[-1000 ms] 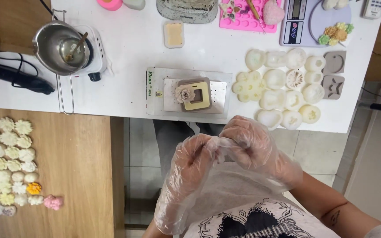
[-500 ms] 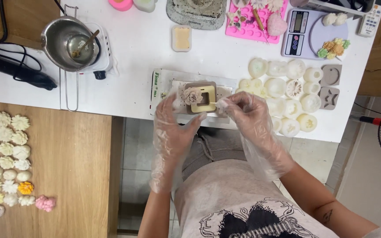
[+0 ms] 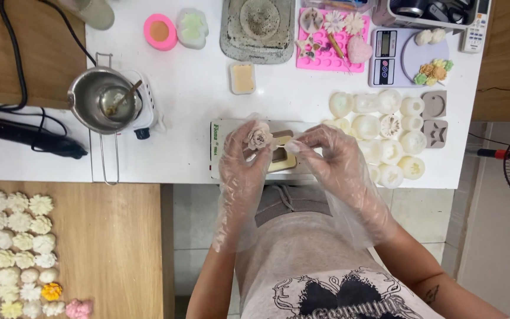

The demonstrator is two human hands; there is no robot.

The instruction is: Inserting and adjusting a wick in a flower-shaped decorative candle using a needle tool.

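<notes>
**Gloved hands lift a small flower over the table edge**

Loose clear gloves blur the fingers here. The left hand point(image 3: 244, 160) pinches a pale flower point(image 3: 260, 137) just above a tan square mould point(image 3: 281, 158), itself half hidden. The right hand point(image 3: 332, 159) pinches something at its fingertips; what, I cannot tell. At 3 o'clock, round white moulds point(image 3: 385, 139). At 9 o'clock, a steel pot point(image 3: 103, 100). At 12, a pink tray point(image 3: 330, 38), and a scale point(image 3: 411, 58) cut partly by clutter.

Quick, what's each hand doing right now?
Left hand: closed on a small pale flower piece.
Right hand: fingertips pinched beside the flower; contact unclear.
</notes>
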